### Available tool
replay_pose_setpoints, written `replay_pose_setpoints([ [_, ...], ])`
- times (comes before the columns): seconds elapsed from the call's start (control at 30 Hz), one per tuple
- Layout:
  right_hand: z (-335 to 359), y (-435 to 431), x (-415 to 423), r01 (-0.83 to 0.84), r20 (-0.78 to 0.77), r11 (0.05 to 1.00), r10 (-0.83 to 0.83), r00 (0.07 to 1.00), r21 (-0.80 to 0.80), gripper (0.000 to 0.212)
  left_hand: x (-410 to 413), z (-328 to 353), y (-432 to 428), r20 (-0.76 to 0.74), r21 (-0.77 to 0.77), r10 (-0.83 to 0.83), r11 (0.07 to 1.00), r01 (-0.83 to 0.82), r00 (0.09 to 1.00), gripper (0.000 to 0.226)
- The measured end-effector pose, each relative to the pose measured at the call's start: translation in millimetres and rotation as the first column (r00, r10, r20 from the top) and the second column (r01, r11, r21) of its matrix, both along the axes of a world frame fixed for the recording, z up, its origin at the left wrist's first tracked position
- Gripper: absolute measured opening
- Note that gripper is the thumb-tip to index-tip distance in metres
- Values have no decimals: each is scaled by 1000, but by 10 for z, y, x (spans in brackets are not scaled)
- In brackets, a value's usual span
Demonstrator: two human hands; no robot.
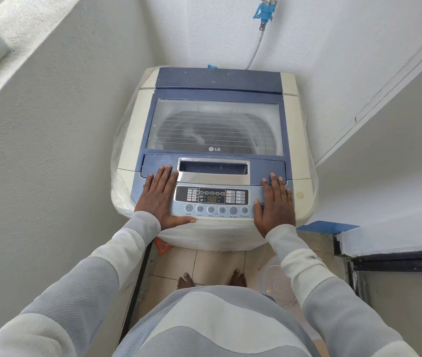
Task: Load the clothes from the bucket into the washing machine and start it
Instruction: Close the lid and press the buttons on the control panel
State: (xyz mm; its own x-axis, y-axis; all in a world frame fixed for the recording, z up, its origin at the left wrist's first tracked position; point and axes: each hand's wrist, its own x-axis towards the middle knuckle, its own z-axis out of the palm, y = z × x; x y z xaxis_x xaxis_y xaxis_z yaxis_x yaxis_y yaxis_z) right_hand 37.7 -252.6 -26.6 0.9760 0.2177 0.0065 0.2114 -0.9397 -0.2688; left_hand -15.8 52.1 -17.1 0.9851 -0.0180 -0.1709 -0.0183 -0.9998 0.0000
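Head view, looking down. I see the washing machine in a corner between white walls, its lid closed. Through the lid's clear window I make out the drum; its contents are unclear. Left hand lies flat, fingers straight, just left of the control panel, thumb along the front edge. Right hand lies flat just right of the panel. Translucent bucket stands on the tiled floor beside the bare feet. Blue tap on the back wall, hose running down behind the machine.
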Motion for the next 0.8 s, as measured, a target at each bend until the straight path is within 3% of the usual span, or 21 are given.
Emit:
replay_pose_setpoints([
  [0.8, 19, 0, 1, 2, -9, 1000, -2, 1000, 23, 65, 6, 5, -5, -17, -14, 13, 1000, -13, 1000, 136],
])
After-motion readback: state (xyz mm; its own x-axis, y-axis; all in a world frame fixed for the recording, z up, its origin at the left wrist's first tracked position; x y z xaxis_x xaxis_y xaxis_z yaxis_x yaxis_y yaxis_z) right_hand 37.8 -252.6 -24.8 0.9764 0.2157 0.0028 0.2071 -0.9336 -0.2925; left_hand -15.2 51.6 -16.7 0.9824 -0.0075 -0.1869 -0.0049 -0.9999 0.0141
